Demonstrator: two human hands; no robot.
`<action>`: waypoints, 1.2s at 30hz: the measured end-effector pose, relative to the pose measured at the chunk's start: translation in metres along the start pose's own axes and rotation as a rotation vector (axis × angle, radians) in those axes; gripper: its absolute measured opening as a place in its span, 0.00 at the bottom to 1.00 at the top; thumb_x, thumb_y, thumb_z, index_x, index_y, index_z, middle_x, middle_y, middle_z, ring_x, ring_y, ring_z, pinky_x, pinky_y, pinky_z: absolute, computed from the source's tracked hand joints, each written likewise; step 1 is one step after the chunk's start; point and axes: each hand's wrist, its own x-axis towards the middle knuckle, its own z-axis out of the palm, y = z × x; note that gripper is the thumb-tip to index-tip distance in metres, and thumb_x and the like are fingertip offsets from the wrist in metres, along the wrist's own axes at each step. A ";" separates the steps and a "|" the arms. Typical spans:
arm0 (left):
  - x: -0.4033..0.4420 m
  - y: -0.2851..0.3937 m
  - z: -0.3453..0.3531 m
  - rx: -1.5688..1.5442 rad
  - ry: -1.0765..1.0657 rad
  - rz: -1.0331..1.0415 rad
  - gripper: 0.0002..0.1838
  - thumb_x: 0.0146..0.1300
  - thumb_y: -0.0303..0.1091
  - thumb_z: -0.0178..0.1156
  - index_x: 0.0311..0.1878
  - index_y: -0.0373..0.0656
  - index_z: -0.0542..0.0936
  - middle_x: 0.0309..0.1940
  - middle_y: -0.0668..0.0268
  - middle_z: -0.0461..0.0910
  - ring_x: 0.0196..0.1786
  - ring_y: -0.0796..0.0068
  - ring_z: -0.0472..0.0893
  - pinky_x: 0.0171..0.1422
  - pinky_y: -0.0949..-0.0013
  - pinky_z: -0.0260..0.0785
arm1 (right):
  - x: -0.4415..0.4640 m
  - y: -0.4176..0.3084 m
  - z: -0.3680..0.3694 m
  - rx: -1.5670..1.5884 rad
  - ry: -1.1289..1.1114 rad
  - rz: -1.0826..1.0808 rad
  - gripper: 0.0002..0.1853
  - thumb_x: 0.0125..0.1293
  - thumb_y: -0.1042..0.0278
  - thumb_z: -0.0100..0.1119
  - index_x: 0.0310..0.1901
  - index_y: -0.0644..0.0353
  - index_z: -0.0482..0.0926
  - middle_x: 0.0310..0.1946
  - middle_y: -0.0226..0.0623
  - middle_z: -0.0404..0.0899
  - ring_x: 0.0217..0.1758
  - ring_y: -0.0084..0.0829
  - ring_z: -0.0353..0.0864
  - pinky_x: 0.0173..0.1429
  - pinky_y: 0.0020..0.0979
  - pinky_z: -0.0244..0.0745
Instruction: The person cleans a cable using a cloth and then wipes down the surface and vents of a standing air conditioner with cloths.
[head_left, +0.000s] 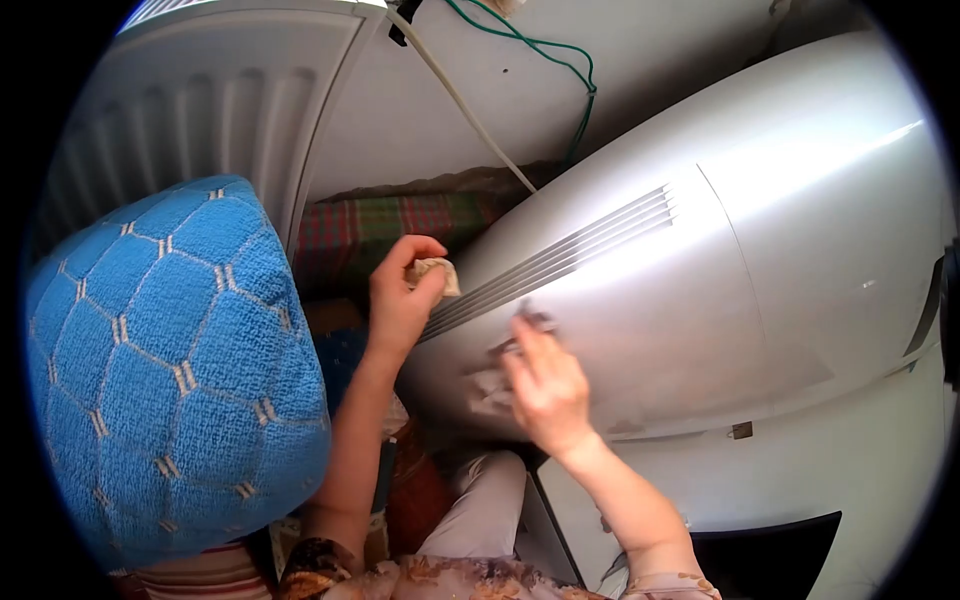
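Note:
A large glossy silver-white casing [650,330] with a curved outline fills the right half of the view. Long vent slots [570,255] run slantwise across it. My left hand [405,295] is closed on a small crumpled cream cloth or tissue [437,276], just off the left end of the slots. Below the slots, my right hand [548,390] lies against the casing with a crumpled greyish wipe [490,390] under its fingers. Motion blurs the fingertips and partly the wipe.
A blue towelling-covered cushion-like bulk [180,370] stands at left, before a white radiator [200,120]. A green cable [560,45] and a pale hose [460,100] run along the wall. Checked cloth [390,220] lies behind. A dark screen-like panel [770,550] is at lower right.

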 end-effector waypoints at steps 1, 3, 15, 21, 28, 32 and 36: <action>-0.003 0.003 0.006 -0.011 -0.038 0.004 0.10 0.61 0.24 0.61 0.46 0.39 0.80 0.38 0.69 0.80 0.40 0.82 0.78 0.45 0.77 0.71 | -0.008 -0.005 0.015 0.045 -0.043 -0.024 0.07 0.57 0.75 0.62 0.37 0.65 0.82 0.58 0.43 0.79 0.58 0.37 0.81 0.50 0.33 0.76; -0.008 0.006 0.016 -0.030 -0.095 0.057 0.11 0.61 0.24 0.62 0.48 0.38 0.80 0.38 0.70 0.80 0.43 0.82 0.78 0.47 0.77 0.71 | -0.017 -0.013 0.029 0.155 -0.096 -0.042 0.10 0.53 0.75 0.62 0.38 0.64 0.82 0.57 0.42 0.80 0.59 0.35 0.80 0.51 0.33 0.75; -0.023 0.003 0.041 -0.015 -0.215 0.122 0.10 0.55 0.18 0.60 0.41 0.37 0.82 0.36 0.66 0.75 0.40 0.76 0.79 0.46 0.75 0.71 | 0.001 0.009 -0.017 0.064 -0.066 0.016 0.15 0.50 0.76 0.62 0.43 0.64 0.82 0.56 0.42 0.80 0.58 0.38 0.79 0.52 0.36 0.74; -0.036 0.003 0.058 -0.041 -0.273 0.128 0.08 0.54 0.21 0.66 0.39 0.37 0.82 0.42 0.65 0.77 0.44 0.76 0.77 0.46 0.74 0.68 | -0.049 0.010 -0.011 0.228 -0.169 0.081 0.19 0.43 0.75 0.62 0.42 0.61 0.82 0.55 0.39 0.80 0.58 0.39 0.80 0.52 0.35 0.74; -0.039 -0.001 0.076 0.046 -0.187 0.160 0.11 0.52 0.24 0.70 0.37 0.38 0.78 0.40 0.66 0.74 0.43 0.76 0.74 0.47 0.73 0.67 | -0.064 0.038 -0.045 0.166 -0.044 0.128 0.19 0.39 0.74 0.62 0.39 0.58 0.84 0.53 0.35 0.82 0.53 0.37 0.81 0.48 0.36 0.75; -0.040 0.002 0.084 0.068 -0.118 0.110 0.13 0.49 0.28 0.72 0.34 0.38 0.77 0.37 0.64 0.73 0.39 0.71 0.75 0.44 0.69 0.69 | -0.069 0.045 -0.034 0.151 -0.017 0.075 0.19 0.39 0.73 0.63 0.39 0.57 0.84 0.53 0.31 0.83 0.51 0.34 0.80 0.46 0.34 0.73; -0.041 0.007 0.087 0.069 -0.116 0.036 0.14 0.49 0.30 0.73 0.34 0.38 0.76 0.37 0.64 0.71 0.38 0.72 0.74 0.44 0.70 0.68 | -0.072 0.047 -0.032 0.160 -0.016 0.067 0.20 0.36 0.76 0.62 0.38 0.58 0.84 0.50 0.36 0.83 0.50 0.40 0.80 0.49 0.39 0.76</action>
